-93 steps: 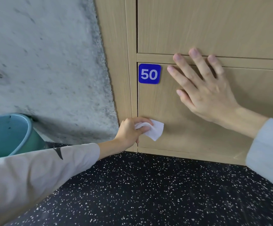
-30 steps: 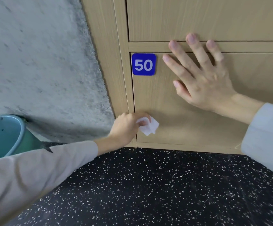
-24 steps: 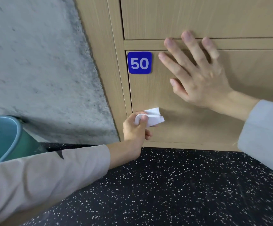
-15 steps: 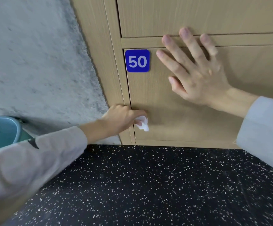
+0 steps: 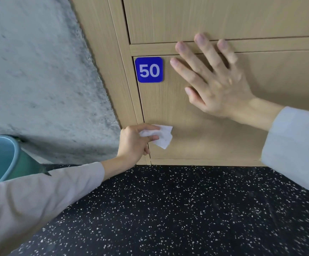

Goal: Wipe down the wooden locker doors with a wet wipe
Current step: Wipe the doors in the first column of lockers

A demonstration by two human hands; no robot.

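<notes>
Wooden locker door (numbered 50) above speckled floor; fingers pinch wipe.

A teal plastic bucket stood well left of the left hand, against a rough concrete wall. Black speckled flooring lay below both hands.
</notes>
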